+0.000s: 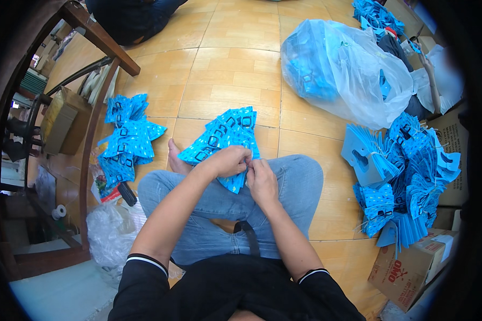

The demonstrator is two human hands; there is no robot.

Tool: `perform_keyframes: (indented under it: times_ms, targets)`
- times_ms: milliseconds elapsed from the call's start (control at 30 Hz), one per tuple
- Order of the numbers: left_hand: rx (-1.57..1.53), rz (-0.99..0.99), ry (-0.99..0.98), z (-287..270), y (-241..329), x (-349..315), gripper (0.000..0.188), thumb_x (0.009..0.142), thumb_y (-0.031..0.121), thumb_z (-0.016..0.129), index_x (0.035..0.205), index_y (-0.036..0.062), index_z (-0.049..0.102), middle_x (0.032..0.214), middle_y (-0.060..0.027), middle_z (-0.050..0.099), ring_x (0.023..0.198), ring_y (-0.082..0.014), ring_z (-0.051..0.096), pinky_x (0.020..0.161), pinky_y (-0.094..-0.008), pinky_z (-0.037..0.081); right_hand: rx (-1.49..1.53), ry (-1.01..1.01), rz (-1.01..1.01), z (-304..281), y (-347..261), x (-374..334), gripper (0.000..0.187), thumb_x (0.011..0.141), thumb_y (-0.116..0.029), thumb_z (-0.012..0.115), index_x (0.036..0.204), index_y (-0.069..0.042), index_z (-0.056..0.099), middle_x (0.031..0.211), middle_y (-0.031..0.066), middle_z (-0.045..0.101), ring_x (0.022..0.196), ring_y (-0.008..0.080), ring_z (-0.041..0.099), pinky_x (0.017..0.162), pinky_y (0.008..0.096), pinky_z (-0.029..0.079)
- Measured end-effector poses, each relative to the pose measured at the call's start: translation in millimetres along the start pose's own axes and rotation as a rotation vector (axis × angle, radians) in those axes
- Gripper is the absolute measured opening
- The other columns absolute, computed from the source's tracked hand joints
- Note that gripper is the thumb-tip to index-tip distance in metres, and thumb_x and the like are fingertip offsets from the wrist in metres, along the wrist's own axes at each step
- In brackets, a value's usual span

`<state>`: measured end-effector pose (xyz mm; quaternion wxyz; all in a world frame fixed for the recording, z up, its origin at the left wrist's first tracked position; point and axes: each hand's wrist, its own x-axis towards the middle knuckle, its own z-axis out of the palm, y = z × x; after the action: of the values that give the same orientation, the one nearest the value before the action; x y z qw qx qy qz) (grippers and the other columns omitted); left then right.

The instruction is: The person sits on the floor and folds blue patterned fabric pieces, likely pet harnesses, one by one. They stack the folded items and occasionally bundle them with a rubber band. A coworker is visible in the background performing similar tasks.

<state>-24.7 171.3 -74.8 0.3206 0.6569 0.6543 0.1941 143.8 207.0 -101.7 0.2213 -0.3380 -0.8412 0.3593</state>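
Across my lap and the floor before it lies a fanned bundle of blue printed pieces [219,136], each with a dark-outlined shape; whether they are card or fabric I cannot tell. My left hand [232,161] is over the bundle's near part, its fingers closed in a pinch. Close against it, my right hand [263,182] is closed too, thumb and fingertips together at the bundle's right edge. The fingertips of both hands almost meet. Whatever they pinch is too small or too hidden to name.
Similar blue bundles [128,142] lie at the left by a wooden frame [99,37]. A clear plastic bag [353,69] holds more at the far right. Several string-tied bundles [412,176] are heaped at right, above a cardboard box [407,267]. Crumpled clear plastic [110,230] lies at left.
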Motion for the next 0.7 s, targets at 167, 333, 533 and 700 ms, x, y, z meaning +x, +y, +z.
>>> perform_keyframes:
  times_ms: [167,333,533,700]
  targets:
    - [0.018,-0.072,-0.056,2,-2,8,0.017,0.076,0.009,0.063,0.090,0.0027,0.066,0.079,-0.0144,0.065,0.074,-0.0308,0.063,0.066,-0.0411,0.050,-0.040,0.008,-0.016,3,2,-1,0.014,0.088,-0.008,0.056,0.102,-0.004,0.057,0.095,0.0194,0.057,0.075,0.0421,0.063,0.065,0.0523,0.052]
    - [0.116,-0.137,-0.155,2,3,16,0.017,0.076,0.011,0.063,0.090,0.0022,0.065,0.088,-0.0178,0.068,0.083,-0.0350,0.066,0.072,-0.0430,0.051,-0.017,0.002,0.053,3,-3,-1,0.013,0.088,-0.008,0.056,0.101,-0.004,0.058,0.096,0.0199,0.059,0.083,0.0437,0.061,0.069,0.0524,0.049]
    - [0.110,-0.089,-0.230,-1,-2,21,0.017,0.078,0.011,0.061,0.092,0.0009,0.062,0.089,-0.0196,0.068,0.085,-0.0363,0.066,0.074,-0.0438,0.051,0.000,-0.011,0.041,-2,-5,0,0.014,0.089,-0.009,0.055,0.101,-0.004,0.058,0.095,0.0198,0.058,0.082,0.0435,0.060,0.069,0.0523,0.049]
    - [0.048,-0.095,-0.231,-4,-5,17,0.018,0.078,0.011,0.061,0.093,0.0005,0.061,0.086,-0.0187,0.068,0.083,-0.0336,0.066,0.073,-0.0423,0.051,-0.012,-0.019,0.046,-1,-3,1,0.012,0.088,-0.008,0.056,0.099,-0.003,0.058,0.093,0.0196,0.058,0.082,0.0430,0.060,0.070,0.0517,0.049]
